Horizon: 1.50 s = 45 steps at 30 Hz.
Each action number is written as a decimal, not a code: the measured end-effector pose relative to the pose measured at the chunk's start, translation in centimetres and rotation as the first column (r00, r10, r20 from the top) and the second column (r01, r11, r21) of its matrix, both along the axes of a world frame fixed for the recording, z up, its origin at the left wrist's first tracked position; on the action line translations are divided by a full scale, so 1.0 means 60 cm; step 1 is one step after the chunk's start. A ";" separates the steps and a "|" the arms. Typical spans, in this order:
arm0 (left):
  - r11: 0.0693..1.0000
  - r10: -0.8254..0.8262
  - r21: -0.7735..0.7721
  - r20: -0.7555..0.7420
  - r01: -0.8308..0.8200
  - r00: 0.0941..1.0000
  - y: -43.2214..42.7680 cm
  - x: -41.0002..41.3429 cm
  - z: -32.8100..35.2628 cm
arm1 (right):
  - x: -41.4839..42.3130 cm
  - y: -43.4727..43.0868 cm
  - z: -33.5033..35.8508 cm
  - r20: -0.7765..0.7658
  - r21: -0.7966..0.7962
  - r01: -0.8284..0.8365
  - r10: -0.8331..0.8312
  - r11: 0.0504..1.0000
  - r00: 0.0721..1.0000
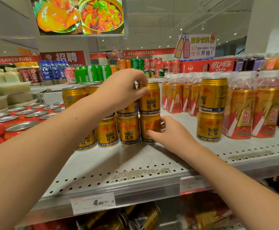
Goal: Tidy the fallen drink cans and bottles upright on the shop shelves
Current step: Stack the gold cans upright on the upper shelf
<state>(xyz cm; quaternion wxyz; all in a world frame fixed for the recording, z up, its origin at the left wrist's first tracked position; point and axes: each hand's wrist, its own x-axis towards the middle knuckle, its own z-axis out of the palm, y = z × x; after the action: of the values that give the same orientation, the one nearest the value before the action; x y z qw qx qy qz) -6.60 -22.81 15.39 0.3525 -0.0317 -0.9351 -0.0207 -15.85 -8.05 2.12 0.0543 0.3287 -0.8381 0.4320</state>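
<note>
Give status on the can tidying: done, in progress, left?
Done: gold cans on the shelf stand upright, two high. In hand: left hand grips the top can, right hand holds the can below it. Left: lower-shelf cans appear to lie on their sides.

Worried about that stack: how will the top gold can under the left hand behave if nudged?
Likely to slide or tip: the top can stands only on the narrow rim of the lower can. Its smooth metal wall looks slippery, so the left hand probably needs a firm grip. Fallen, the round can would probably roll along the shelf.
</note>
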 end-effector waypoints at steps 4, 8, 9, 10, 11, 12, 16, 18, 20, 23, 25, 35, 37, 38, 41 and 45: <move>1.000 0.017 0.002 0.027 -0.017 1.000 0.006 0.002 -0.001 | 0.008 -0.003 0.000 -0.017 0.031 0.024 -0.024 0.999 1.000; 0.999 0.037 -0.006 0.027 -0.037 0.999 0.007 0.000 -0.005 | 0.015 0.000 0.003 -0.019 0.094 0.043 -0.041 0.995 0.999; 0.999 0.040 -0.026 0.015 -0.040 0.999 0.009 -0.001 -0.007 | 0.016 0.008 0.003 -0.037 0.123 0.061 -0.057 0.991 0.998; 0.998 0.037 -0.051 -0.002 -0.037 0.999 0.012 -0.001 -0.010 | 0.018 0.022 0.003 -0.069 0.141 0.089 -0.080 0.986 0.994; 0.997 0.020 -0.070 -0.023 -0.021 1.000 0.017 -0.003 -0.012 | 0.020 0.042 0.005 -0.109 0.142 0.121 -0.106 0.982 0.988; 0.997 -0.012 -0.076 -0.045 0.008 0.999 0.027 -0.005 -0.013 | 0.021 0.069 0.005 -0.150 0.122 0.150 -0.131 0.981 0.980; 0.982 -0.188 0.014 -0.057 0.189 0.980 0.096 -0.031 -0.016 | 0.022 0.201 0.005 -0.237 0.011 0.280 -0.270 0.960 0.933; 0.963 -0.253 0.087 -0.024 0.254 0.967 0.138 -0.054 -0.020 | 0.014 0.256 0.003 -0.220 0.013 0.356 -0.345 0.934 0.913; 0.954 -0.272 0.130 0.001 0.270 0.962 0.176 -0.079 -0.022 | -0.001 0.291 -0.002 -0.178 0.053 0.379 -0.364 0.924 0.914; 0.943 -0.268 0.211 0.031 0.256 0.963 0.221 -0.115 -0.023 | -0.032 0.309 -0.009 -0.145 0.079 0.315 -0.301 0.946 0.942; 0.938 -0.255 0.260 0.077 0.228 0.964 0.238 -0.134 -0.024 | -0.048 0.304 -0.009 -0.124 0.086 0.226 -0.214 0.970 0.969; 0.987 0.061 0.146 0.022 -0.064 0.998 0.262 -0.147 -0.017 | -0.106 0.268 -0.019 -0.073 0.016 -0.011 0.013 1.000 0.997; 0.986 0.096 0.135 0.026 -0.098 0.995 0.266 -0.142 -0.013 | -0.111 0.266 -0.016 -0.069 0.024 -0.025 0.027 0.999 0.997; 0.986 0.099 0.131 0.043 -0.103 0.994 0.265 -0.139 -0.010 | -0.112 0.264 -0.015 -0.088 0.036 -0.030 0.033 0.999 0.996; 0.990 0.104 0.088 0.095 -0.112 0.990 0.257 -0.126 -0.001 | -0.115 0.258 -0.019 -0.120 0.042 -0.079 0.083 0.996 0.989; 0.985 0.169 -0.030 0.047 -0.168 0.984 0.253 -0.122 0.006 | -0.112 0.250 -0.018 -0.082 0.020 -0.130 0.131 0.991 0.988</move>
<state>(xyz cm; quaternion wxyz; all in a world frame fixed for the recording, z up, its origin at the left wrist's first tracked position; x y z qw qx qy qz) -13.95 -7.65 15.74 0.3292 0.0435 -0.9430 0.0204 -22.55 6.94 1.03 0.0585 0.4010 -0.8148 0.4147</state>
